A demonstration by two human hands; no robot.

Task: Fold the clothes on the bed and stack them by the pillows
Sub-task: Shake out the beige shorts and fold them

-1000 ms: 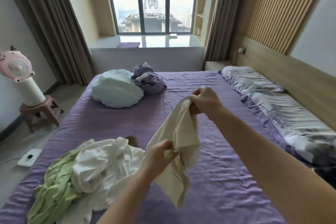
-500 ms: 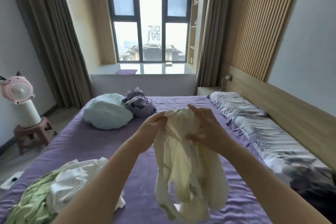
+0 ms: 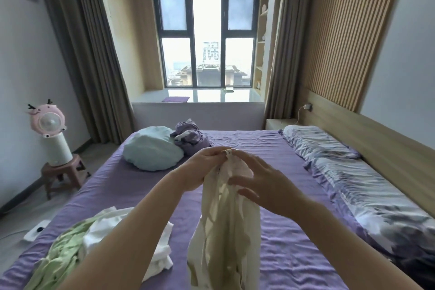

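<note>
Far left, on the floor: one pink fan with a white base, standing on one small brown stool; nearer, one flat white device lying on the floor beside the bed. One bed under a purple sheet, filling the middle.

On the sheet at lower left: one pile of two loose garments, a light green garment and a white garment lying partly over it, touching, both crumpled and unfolded. Partly covered by the left forearm.

Further back, left of centre: one pale blue round bundle, and just beside it, touching on its right, one purple crumpled bundle.

Centre, raised above the sheet: one cream garment, hanging long and bunched, clear of the pile and well apart from the pillows. Left hand pinching its top edge, fingers curled tight round the cloth. Right hand just right of that, fingers spread and nearly straight, fingertips resting on the top of the cloth, no closed hold visible. Two hands close together at the garment's top, nearly touching.

Behind: one window with dark frames, one curtain on each side, two in all, and one purple mat on the sill.

Right: two pillows in grey-and-white patterned covers, laid end to end along the wooden headboard, the nearer one larger in view. No folded clothes by them. One charger plugged in above the far pillow, cable hanging down.
</note>
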